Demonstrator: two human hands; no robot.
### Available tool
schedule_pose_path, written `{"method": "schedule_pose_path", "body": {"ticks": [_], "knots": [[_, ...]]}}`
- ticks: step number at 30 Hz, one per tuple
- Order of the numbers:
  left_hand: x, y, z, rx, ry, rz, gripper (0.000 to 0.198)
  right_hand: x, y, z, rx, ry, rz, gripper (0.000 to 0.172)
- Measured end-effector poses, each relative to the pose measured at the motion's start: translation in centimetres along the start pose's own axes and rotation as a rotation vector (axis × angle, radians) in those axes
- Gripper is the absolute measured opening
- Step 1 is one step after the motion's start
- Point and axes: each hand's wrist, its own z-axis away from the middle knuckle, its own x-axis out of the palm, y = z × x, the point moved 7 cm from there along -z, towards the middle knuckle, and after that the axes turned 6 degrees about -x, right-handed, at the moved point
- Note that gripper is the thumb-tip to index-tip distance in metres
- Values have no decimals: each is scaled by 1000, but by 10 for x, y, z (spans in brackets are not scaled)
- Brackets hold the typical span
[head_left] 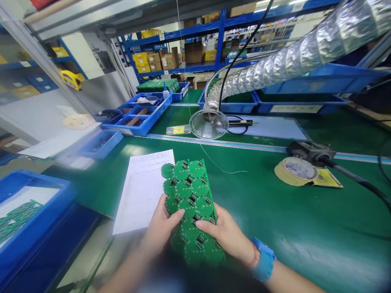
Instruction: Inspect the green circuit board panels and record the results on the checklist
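a green panel of round circuit boards (191, 207) is grasped by both hands, just above the near edge of the bench, and is tilted with its far end pointing away from the fingers. the left hand (161, 228) is closed on the panel's left side, with its thumb (175, 216) pressed across the board faces. the right hand (224, 232) is closed on the right side, with its fingers (206, 230) laid over the lower boards. the fingertips of the left hand are hidden behind the panel, so their exact hold cannot be told. a blue wrist strap (264, 260) is worn on the right wrist.

a printed sheet of paper (142, 191) is laid on the green bench mat (275, 211) just beyond the left fingers, partly behind the panel. a blue bin (30, 203) holding green boards is placed well to the left of the left hand. a roll of masking tape (296, 171) is seen well to the right of the right fingers, with a black device (310, 152) resting against it. farther beyond the fingers, a clear plastic hood (208, 124) on a silver duct (293, 61), a soldering iron (241, 122) and blue parts trays (137, 122) are placed on a raised section of the bench.
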Motion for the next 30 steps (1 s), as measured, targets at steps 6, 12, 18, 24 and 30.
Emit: {"method": "schedule_pose_path", "body": {"ticks": [6,12,18,24,30], "knots": [[-1,0,3,10,29,-43,38,1,0,2,-9,4,-8,41],[-4,5,-1,41,58,-17,37,2,1,3,10,-10,1,41],[-11,10,-9,50,165,-118,41,2,-5,2,-38,-5,60,41],[-10,11,-9,47,192,-175,42,3,-9,5,-62,0,131,41],[-8,13,-7,26,182,-148,43,2,-11,5,-93,4,167,40]]}}
